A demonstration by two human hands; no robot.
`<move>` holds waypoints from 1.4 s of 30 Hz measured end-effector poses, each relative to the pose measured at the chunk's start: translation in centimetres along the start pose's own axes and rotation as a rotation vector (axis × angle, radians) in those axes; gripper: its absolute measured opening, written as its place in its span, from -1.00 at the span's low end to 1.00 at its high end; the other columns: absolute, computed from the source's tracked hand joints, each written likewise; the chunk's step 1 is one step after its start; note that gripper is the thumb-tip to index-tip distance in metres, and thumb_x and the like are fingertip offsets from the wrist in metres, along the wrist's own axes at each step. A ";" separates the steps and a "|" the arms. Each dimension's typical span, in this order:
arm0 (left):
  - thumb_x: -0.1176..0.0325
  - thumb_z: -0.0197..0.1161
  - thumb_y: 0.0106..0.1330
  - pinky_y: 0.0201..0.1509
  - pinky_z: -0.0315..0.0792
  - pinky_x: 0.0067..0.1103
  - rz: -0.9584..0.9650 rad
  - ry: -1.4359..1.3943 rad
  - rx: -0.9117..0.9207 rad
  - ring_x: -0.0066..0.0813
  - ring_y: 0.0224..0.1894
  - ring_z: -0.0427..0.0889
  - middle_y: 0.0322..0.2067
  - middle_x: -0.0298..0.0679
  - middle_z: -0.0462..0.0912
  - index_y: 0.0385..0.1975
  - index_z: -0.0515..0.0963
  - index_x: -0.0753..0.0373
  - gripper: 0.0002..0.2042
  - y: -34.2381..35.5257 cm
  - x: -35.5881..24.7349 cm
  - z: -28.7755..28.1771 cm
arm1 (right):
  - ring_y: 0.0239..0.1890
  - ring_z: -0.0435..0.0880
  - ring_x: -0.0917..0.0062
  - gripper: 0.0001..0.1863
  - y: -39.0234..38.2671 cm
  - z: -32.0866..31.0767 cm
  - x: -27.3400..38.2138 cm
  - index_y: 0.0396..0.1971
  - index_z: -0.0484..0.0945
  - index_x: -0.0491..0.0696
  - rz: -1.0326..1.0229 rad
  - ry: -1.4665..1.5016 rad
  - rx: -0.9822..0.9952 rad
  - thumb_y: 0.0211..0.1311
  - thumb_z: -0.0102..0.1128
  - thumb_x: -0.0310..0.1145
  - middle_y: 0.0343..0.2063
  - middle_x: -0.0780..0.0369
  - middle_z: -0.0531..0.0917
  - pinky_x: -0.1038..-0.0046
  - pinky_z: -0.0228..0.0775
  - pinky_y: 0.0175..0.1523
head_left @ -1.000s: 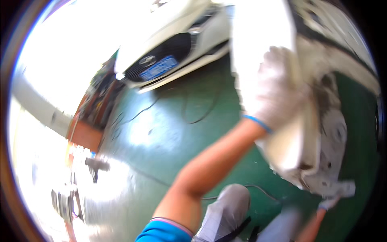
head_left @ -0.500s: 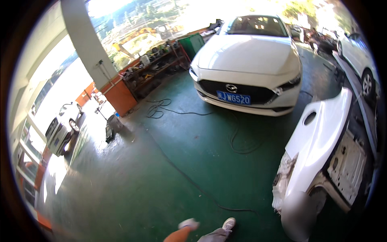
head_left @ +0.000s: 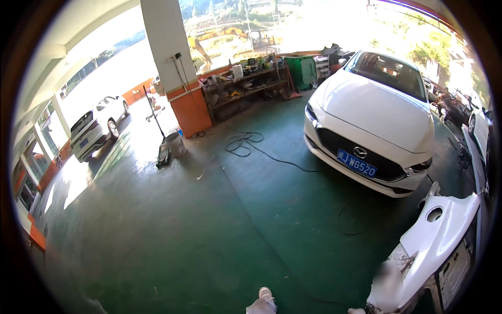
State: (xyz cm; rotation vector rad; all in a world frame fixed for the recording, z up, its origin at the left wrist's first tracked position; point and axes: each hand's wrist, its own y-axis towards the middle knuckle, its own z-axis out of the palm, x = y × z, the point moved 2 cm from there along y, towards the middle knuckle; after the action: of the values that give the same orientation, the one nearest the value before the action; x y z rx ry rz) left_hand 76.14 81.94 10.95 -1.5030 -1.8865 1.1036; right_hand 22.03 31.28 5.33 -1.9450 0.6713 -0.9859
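Observation:
A white car rear quarter panel [head_left: 444, 220] with a round opening lies at the lower right, its near end cut off by the picture's edge. Beside that near end, a small pale shape [head_left: 357, 311] shows at the bottom edge. It may be part of my right hand in a glove, but too little shows to make out fingers or a hold. A blurred patch hides part of the panel there. My left hand is out of the picture. One of my shoes [head_left: 265, 294] stands on the green floor at the bottom middle.
A white car [head_left: 376, 110] faces me beyond the panel. Black cable [head_left: 243, 144] lies coiled on the floor. Farther left are a grey bucket [head_left: 175, 144], a floor jack [head_left: 163, 156], an orange-based pillar [head_left: 191, 112] and another white car [head_left: 99, 125]. A cluttered shelf [head_left: 243, 86] lines the back.
My view has swung right to left, so the cars and panel sit farther right and lower. The pale-gloved hand with the orange sleeve at the bottom middle has left the picture.

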 end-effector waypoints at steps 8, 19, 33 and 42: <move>0.05 0.35 0.37 0.00 0.59 -0.39 0.457 -0.396 0.126 -0.35 -0.13 0.71 -0.03 -0.15 0.76 0.25 0.59 0.32 -0.44 9.0 -19.7 -6.4 | -0.55 0.71 0.32 -0.56 -3.3 12.4 21.9 -0.09 0.65 -0.28 0.018 -0.108 0.018 0.32 0.29 -0.15 -0.33 0.02 0.75 0.25 0.68 -0.33; 0.12 0.36 0.38 -0.16 0.60 -0.47 0.421 -0.420 0.014 -0.46 -0.22 0.68 -0.15 -0.24 0.73 0.16 0.63 0.26 -0.55 25.6 -46.7 -20.0 | -0.41 0.81 0.28 -0.61 10.1 28.5 49.5 -0.33 0.74 -0.24 0.023 -0.476 0.140 0.29 0.29 -0.13 -0.41 0.04 0.79 0.24 0.69 -0.23; -0.11 0.15 0.43 0.19 0.53 -0.21 0.049 -0.231 0.153 -0.09 0.05 0.72 -0.01 0.01 0.79 0.08 0.73 0.18 -0.48 30.6 -69.9 -31.1 | -0.38 0.80 0.33 -0.54 19.1 54.1 118.6 -0.28 0.77 -0.11 -0.557 -0.575 0.070 0.26 0.14 0.01 -0.50 0.12 0.77 0.24 0.64 -0.11; 0.01 0.12 0.47 0.03 0.58 -0.26 0.078 -0.257 0.211 -0.17 -0.20 0.73 -0.17 -0.16 0.80 -0.03 0.74 0.19 -0.58 53.0 -99.2 -48.3 | -0.30 0.82 0.30 -0.54 25.4 68.0 135.1 -0.44 0.78 -0.13 -0.549 -1.083 0.289 0.27 0.08 -0.04 -0.41 0.12 0.82 0.25 0.64 -0.03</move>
State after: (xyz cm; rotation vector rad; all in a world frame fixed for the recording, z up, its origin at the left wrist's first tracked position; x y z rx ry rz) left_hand 171.15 5.01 5.09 -1.3790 -1.8165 1.5434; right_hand 150.44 -52.25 12.27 -2.0518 -0.6031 -0.1688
